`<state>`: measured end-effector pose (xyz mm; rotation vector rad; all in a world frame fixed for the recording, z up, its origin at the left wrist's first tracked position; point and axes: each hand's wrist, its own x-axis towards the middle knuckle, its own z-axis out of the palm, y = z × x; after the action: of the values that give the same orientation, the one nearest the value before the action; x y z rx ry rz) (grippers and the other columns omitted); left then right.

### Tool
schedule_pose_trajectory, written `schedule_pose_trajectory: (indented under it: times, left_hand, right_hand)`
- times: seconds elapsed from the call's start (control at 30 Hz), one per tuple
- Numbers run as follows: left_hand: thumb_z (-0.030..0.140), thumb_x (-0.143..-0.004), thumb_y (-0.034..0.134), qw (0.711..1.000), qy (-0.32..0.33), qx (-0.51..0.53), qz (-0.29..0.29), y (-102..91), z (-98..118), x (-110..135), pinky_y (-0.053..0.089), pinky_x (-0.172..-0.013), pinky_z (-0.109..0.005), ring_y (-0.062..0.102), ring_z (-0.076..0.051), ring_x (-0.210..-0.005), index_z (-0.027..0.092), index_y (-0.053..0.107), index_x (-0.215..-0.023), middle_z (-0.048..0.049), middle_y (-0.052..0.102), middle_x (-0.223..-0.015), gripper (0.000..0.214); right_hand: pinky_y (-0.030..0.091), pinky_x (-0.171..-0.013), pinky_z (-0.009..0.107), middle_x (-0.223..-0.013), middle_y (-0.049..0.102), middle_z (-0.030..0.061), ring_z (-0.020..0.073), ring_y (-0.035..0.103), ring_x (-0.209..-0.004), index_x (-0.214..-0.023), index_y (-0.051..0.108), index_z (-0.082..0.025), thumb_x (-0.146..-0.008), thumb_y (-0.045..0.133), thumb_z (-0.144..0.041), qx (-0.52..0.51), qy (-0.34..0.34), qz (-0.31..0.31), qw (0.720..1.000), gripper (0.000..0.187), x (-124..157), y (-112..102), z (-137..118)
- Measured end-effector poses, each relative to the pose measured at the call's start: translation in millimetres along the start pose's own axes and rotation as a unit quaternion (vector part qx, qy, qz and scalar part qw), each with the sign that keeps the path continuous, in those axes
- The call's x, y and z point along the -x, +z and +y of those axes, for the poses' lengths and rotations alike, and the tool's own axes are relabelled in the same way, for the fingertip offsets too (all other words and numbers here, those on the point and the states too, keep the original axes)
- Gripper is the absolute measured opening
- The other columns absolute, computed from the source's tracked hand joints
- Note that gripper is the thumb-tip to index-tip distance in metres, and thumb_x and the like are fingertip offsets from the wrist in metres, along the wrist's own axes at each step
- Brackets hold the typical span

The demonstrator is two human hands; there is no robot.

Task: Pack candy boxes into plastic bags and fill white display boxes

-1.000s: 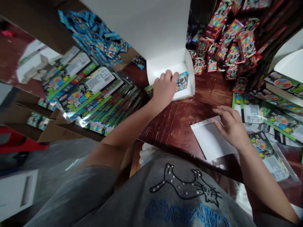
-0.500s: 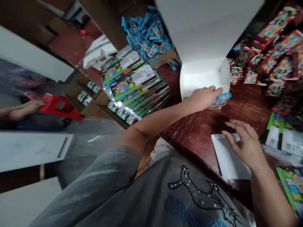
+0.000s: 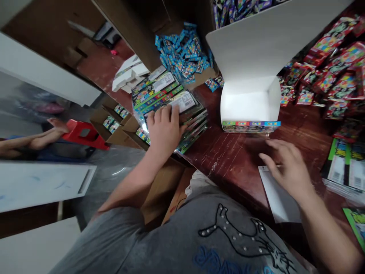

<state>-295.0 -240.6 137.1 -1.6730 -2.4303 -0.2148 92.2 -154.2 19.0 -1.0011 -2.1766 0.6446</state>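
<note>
My left hand (image 3: 165, 129) lies on a stack of flat, green-and-black printed packets (image 3: 189, 121), its fingers over the top and its thumb apart towards the right. Whether it grips the topmost packet cannot be made out. An open white cardboard box (image 3: 246, 99) stands on the dark red table with its lid raised towards the back. Its low front edge carries a coloured printed strip. My right hand (image 3: 288, 167), slightly blurred, is in front of the box with thumb and fingers apart and nothing held. Beneath it is a white sheet (image 3: 281, 201).
Blue sachets (image 3: 185, 53) fill a carton behind the stack; purple ones (image 3: 239, 11) sit behind the lid. Red packets (image 3: 336, 72) are heaped at the right, above more flat packets (image 3: 346, 167). At the left are cartons (image 3: 116, 131), a red stool (image 3: 82, 133) and another person's limb (image 3: 42, 140).
My left hand has left the box's front edge and moved left onto the stack of flat packets. My right hand stays near the white sheet. The view has shifted slightly.
</note>
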Motion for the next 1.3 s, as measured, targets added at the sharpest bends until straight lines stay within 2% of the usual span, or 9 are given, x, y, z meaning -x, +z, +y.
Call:
schedule_pose_trajectory:
  times: [0.17,0.3,0.43,0.6,0.7,0.87,1.0,1.2,1.3]
  left_hand:
    - [0.034,-0.111,0.038,0.998,0.039,-0.054,-0.012,-32.3,35,27,0.052,-0.102,-0.068,0.068,-0.046,-0.124,0.026,0.066,-0.154,-0.0165,0.073,-0.141,0.052]
    - [0.031,-0.11,0.052,0.972,0.233,0.043,-0.011,-41.0,76,67,0.056,-0.1,-0.059,0.072,-0.037,-0.117,0.033,0.065,-0.154,-0.0103,0.072,-0.15,0.046]
    - [0.039,-0.096,0.077,0.922,0.278,0.26,-0.061,-2.2,104,77,0.053,-0.115,-0.06,0.062,-0.041,-0.139,0.031,0.065,-0.15,-0.013,0.06,-0.164,0.056]
    - [0.037,-0.095,0.076,0.777,0.13,0.59,-0.179,82.9,142,76,0.063,-0.101,-0.039,0.063,-0.03,-0.143,0.029,0.05,-0.155,-0.0138,0.062,-0.158,0.067]
    - [0.033,-0.093,0.077,0.716,0.059,0.653,-0.24,116.4,160,85,0.063,-0.098,-0.036,0.072,-0.024,-0.127,0.027,0.049,-0.15,-0.0132,0.066,-0.151,0.064]
    - [0.035,-0.092,0.082,0.648,0.11,0.69,-0.304,134.8,168,88,0.063,-0.099,-0.036,0.075,-0.023,-0.118,0.029,0.055,-0.146,-0.0082,0.073,-0.139,0.062]
    - [0.035,-0.089,0.087,0.626,0.113,0.712,-0.298,143.1,170,71,0.062,-0.1,-0.036,0.075,-0.023,-0.118,0.032,0.048,-0.151,-0.0063,0.074,-0.138,0.073]
    - [0.024,-0.087,0.082,0.625,0.137,0.673,-0.371,146.1,169,52,0.059,-0.103,-0.036,0.073,-0.022,-0.122,0.025,0.062,-0.142,-0.0084,0.074,-0.142,0.058]
    - [0.025,-0.087,0.084,0.642,0.104,0.669,-0.359,143.7,171,54,0.059,-0.09,-0.031,0.075,-0.019,-0.108,0.028,0.055,-0.146,-0.0058,0.076,-0.131,0.065]
  right_hand:
    - [0.068,-0.092,0.046,-0.137,0.071,0.0128,0.025,0.076,-0.107,-0.154,0.047,-0.033,-0.098,0.069,-0.07,-0.368,0.12,-0.049,0.921,0.07,-22,74,-97]
    - [0.064,-0.107,0.043,-0.14,0.071,0.0106,0.0245,0.072,-0.125,-0.152,0.038,-0.034,-0.096,0.053,-0.088,-0.48,0.159,-0.005,0.863,0.079,-24,89,-141]
    - [0.063,-0.1,0.043,-0.124,0.078,0.0065,0.024,0.075,-0.107,-0.149,0.047,-0.031,-0.101,0.059,-0.073,-0.419,0.229,0.053,0.877,0.064,5,59,-112]
    - [0.061,-0.078,0.042,-0.089,0.07,-0.0027,0.0225,0.07,-0.078,-0.169,0.028,-0.038,-0.099,0.071,-0.061,-0.314,0.276,0.074,0.905,0.085,65,27,-57]
    - [0.061,-0.079,0.039,-0.085,0.068,-0.0043,0.0202,0.068,-0.079,-0.16,0.045,-0.035,-0.097,0.076,-0.056,-0.305,0.304,0.103,0.897,0.073,86,24,-43]
    - [0.06,-0.077,0.032,-0.089,0.072,-0.0055,0.0158,0.068,-0.079,-0.148,0.057,-0.036,-0.095,0.082,-0.051,-0.381,0.307,0.082,0.868,0.061,90,15,-24]
    - [0.06,-0.069,0.029,-0.084,0.069,-0.0073,0.0143,0.066,-0.073,-0.152,0.054,-0.042,-0.089,0.09,-0.047,-0.411,0.291,0.046,0.862,0.072,77,2,-4]
    - [0.066,-0.067,0.025,-0.085,0.068,-0.0046,0.0111,0.071,-0.07,-0.103,0.068,-0.028,-0.094,0.085,-0.05,-0.417,0.297,-0.004,0.859,0.029,70,-4,3]
    - [0.067,-0.067,0.026,-0.084,0.066,-0.0059,0.0113,0.071,-0.069,-0.117,0.066,-0.03,-0.093,0.085,-0.051,-0.405,0.31,0.025,0.859,0.037,72,1,2]
